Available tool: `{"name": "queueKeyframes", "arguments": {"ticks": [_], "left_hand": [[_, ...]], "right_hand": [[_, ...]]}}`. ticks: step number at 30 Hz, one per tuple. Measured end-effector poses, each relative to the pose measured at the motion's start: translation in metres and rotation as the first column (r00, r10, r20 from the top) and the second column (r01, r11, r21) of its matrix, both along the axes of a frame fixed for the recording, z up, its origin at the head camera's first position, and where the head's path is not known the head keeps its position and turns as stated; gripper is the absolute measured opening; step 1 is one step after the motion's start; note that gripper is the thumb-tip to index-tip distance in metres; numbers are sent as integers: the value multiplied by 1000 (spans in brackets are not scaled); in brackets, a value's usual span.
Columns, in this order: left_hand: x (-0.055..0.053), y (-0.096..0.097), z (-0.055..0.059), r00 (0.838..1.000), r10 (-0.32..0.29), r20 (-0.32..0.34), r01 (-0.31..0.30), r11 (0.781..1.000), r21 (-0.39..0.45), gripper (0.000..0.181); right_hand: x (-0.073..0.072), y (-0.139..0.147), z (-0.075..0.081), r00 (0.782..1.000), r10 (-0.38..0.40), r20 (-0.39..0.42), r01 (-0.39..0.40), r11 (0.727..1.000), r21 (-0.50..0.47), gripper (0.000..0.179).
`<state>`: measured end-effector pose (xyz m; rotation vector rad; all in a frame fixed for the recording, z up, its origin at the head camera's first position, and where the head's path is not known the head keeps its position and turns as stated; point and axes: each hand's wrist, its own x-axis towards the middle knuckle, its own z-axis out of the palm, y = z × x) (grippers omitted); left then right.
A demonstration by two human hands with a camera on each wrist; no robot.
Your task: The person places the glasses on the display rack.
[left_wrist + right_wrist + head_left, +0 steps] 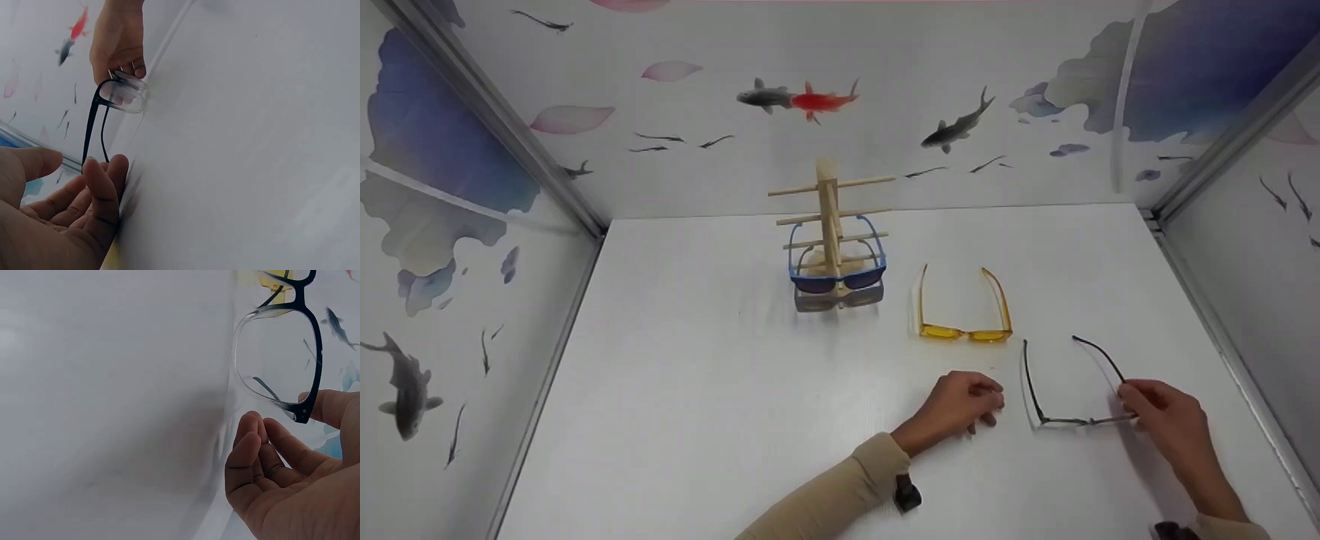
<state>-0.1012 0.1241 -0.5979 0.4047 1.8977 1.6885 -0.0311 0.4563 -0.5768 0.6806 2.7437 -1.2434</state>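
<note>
A pair of eyeglasses (1065,421) with a black upper frame and clear lower rims is at the right of the head view, temples unfolded and pointing away. My right hand (1174,424) pinches it at the right hinge end. The right wrist view shows the thumb at that corner of the eyeglasses (318,354), the other fingers bent below it. Left of the eyeglasses, my left hand (956,405) hovers near the tabletop with loosely bent fingers and nothing in them. In the left wrist view a dark temple of the eyeglasses (90,126) appears beyond the left fingertips.
Yellow glasses (964,334) stand unfolded on the white table (675,390), just beyond my hands. Further back, a wooden display stand (829,202) with crossbars carries blue sunglasses (815,285) above grey glasses (816,304). Printed panels (870,45) wall the table's back and sides.
</note>
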Motion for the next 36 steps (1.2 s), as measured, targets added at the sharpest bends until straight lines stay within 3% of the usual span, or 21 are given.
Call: {"name": "queueKeyframes", "arguments": {"ticks": [14,29,36], "left_hand": [[4,24,-1,996,-63,64,61,998,27,19],[4,41,6,996,-83,19,83,997,5,17],[7,45,7,996,-87,35,87,996,-3,14]], "right_hand": [[4,-3,-5,999,-42,30,43,999,-15,56],[9,-5,-2,998,-57,-5,57,998,-18,51],[10,-5,-4,998,-70,1,70,997,-14,49]]}}
